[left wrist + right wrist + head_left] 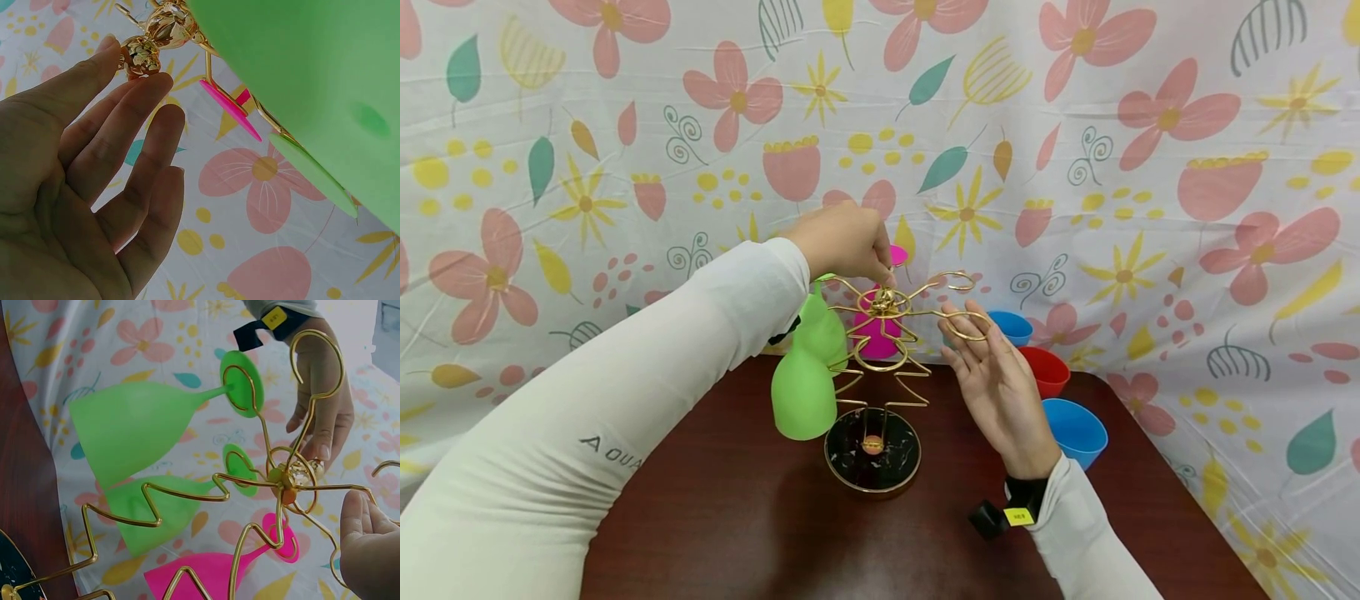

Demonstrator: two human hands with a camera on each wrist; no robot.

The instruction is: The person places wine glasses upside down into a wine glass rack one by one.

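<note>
A gold wire wine glass rack (883,367) stands on a round black marbled base (872,454). At its top, my left hand (847,242) pinches the gold knob (142,55) between thumb and index finger; the other fingers are spread loosely. My right hand (1000,387) is raised at the right side, fingers extended behind a hook loop (964,327), with fingertips right at the wire. Two green wine glasses (134,428) hang upside down by their feet on the left hooks. A pink wine glass (878,333) hangs at the back. The right hooks hold no glass.
Blue cups (1077,429) and a red cup (1047,371) stand in a row near the right edge of the dark brown table (722,508). A flower-printed cloth (880,108) hangs behind the table.
</note>
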